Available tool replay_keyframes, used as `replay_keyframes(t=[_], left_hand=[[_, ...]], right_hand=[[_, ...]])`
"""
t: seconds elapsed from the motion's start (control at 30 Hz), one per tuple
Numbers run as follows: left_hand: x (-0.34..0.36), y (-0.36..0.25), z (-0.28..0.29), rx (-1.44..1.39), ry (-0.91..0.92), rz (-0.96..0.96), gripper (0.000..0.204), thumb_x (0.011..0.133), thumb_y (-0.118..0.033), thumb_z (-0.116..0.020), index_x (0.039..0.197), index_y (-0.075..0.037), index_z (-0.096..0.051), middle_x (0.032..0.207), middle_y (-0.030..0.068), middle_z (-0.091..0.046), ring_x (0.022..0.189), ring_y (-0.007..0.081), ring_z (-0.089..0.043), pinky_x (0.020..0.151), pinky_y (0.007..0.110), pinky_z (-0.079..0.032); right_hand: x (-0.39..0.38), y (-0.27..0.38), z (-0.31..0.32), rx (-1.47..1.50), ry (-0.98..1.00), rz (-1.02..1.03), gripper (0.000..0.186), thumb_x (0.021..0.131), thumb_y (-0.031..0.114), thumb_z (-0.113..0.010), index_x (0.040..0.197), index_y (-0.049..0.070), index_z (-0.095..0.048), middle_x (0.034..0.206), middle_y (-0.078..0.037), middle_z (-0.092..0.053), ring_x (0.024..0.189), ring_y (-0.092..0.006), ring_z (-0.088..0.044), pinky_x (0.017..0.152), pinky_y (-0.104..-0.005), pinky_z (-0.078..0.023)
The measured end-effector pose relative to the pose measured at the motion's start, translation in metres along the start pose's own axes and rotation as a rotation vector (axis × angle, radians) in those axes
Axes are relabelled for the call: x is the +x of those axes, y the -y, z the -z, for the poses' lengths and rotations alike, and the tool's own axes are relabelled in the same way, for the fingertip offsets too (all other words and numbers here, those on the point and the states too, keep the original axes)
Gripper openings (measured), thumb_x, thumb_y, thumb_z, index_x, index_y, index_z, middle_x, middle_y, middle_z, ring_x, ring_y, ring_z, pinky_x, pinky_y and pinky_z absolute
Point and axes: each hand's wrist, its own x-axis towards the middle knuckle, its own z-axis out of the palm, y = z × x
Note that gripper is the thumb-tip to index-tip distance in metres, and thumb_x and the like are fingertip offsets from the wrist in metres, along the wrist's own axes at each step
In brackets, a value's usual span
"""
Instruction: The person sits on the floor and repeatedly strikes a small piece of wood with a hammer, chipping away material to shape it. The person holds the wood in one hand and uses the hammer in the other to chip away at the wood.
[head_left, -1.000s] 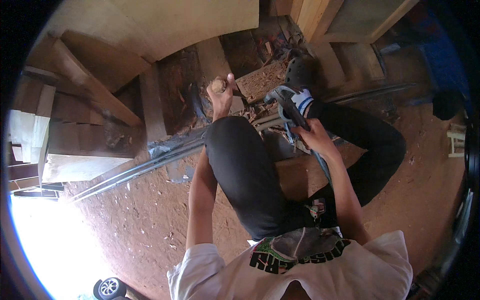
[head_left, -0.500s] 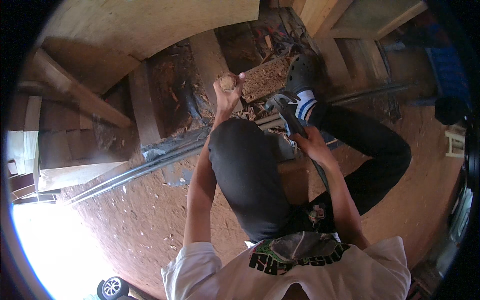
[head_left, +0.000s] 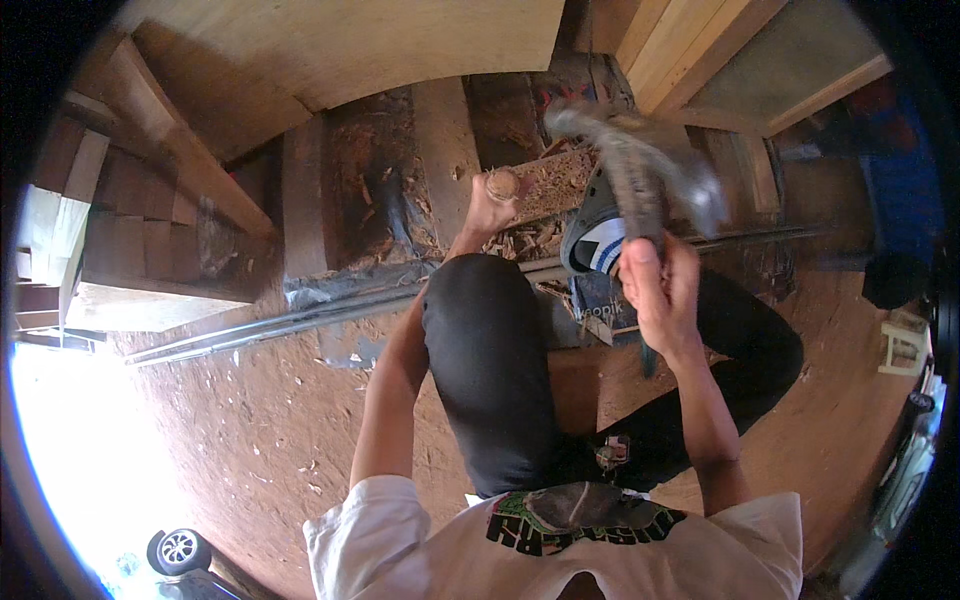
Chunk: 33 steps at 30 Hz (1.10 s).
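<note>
My left hand (head_left: pixel 484 214) is closed around an upright round wooden piece (head_left: pixel 503 184). Only its pale, rough top end shows; whatever lies below my fingers is hidden. In my right hand (head_left: pixel 662 295) is a claw hammer (head_left: pixel 637 185), gripped by its dark handle with the thumb along it. The hammer is raised toward the camera, to the right of the wooden piece, and its metal head is blurred by motion. Beyond my left hand lies a chip-covered board (head_left: pixel 555 185). My right foot, in a dark clog (head_left: pixel 590 222) and striped sock, rests at this board's right end.
Wooden beams (head_left: pixel 445 130) and wood chips surround the work spot. A large plywood sheet (head_left: pixel 350 40) spans the far side. Long metal pipes (head_left: pixel 260 338) cross in front of it. A reddish dirt floor (head_left: pixel 270 420) lies nearer; a car wheel (head_left: pixel 180 550) shows at lower left.
My right hand has lifted the hammer up from beside my foot, toward the camera. My left hand still grips the wooden piece; the whole view has shifted a little.
</note>
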Motion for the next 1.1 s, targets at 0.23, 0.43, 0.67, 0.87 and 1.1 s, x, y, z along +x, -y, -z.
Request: replay_keyframes(t=[0.23, 0.43, 0.67, 0.87, 1.1], left_hand=[[0.003, -0.026, -0.018, -0.32, -0.267, -0.224, 0.013, 0.08, -0.01, -0.069, 0.076, 0.001, -0.063, 0.066, 0.0046, -0.063, 0.062, 0.0093, -0.058, 0.056, 0.029, -0.046], [0.001, -0.031, -0.015, -0.265, -0.29, -0.387, 0.021, 0.083, -0.011, -0.067, 0.068, 0.0, -0.057, 0.061, 0.0007, -0.056, 0.058, 0.0063, -0.051, 0.05, 0.029, -0.041], [-0.009, -0.027, -0.008, -0.067, -0.176, -0.029, 0.014, 0.083, -0.008, -0.066, 0.09, -0.004, -0.055, 0.082, 0.0036, -0.063, 0.082, 0.0129, -0.059, 0.07, 0.031, -0.047], [0.003, -0.038, -0.014, -0.071, -0.289, -0.423, 0.015, 0.081, -0.007, -0.065, 0.069, 0.0, -0.059, 0.063, -0.0039, -0.054, 0.059, 0.0049, -0.048, 0.05, 0.027, -0.041], [0.001, -0.021, -0.008, -0.248, -0.194, -0.201, 0.009, 0.078, -0.004, -0.063, 0.078, 0.001, -0.055, 0.071, 0.0002, -0.056, 0.067, 0.0077, -0.051, 0.059, 0.03, -0.042]], right_hand=[[0.034, -0.042, -0.025, -0.33, 0.178, 0.192, 0.042, 0.095, 0.033, -0.053, 0.113, -0.004, -0.056, 0.098, -0.023, -0.063, 0.092, -0.038, -0.06, 0.085, -0.041, -0.045], [0.033, -0.026, -0.013, -0.325, 0.196, -0.147, 0.045, 0.096, 0.04, -0.052, 0.1, -0.004, -0.058, 0.072, -0.014, -0.06, 0.069, -0.0278, -0.058, 0.066, -0.0386, -0.045], [0.031, -0.011, -0.012, 0.172, -0.035, 0.222, 0.033, 0.099, 0.038, -0.048, 0.083, 0.009, -0.047, 0.066, 0.004, -0.042, 0.053, -0.0043, -0.035, 0.045, -0.0212, -0.028], [0.042, -0.053, -0.023, -0.614, 0.248, 0.025, 0.036, 0.099, 0.033, -0.049, 0.107, -0.002, -0.051, 0.074, -0.006, -0.055, 0.063, -0.0134, -0.053, 0.059, -0.0311, -0.043], [0.022, -0.01, 0.002, 0.117, 0.02, 0.122, 0.031, 0.098, 0.038, -0.052, 0.09, 0.008, -0.049, 0.061, 0.005, -0.037, 0.051, -0.0027, -0.035, 0.043, -0.0193, -0.029]])
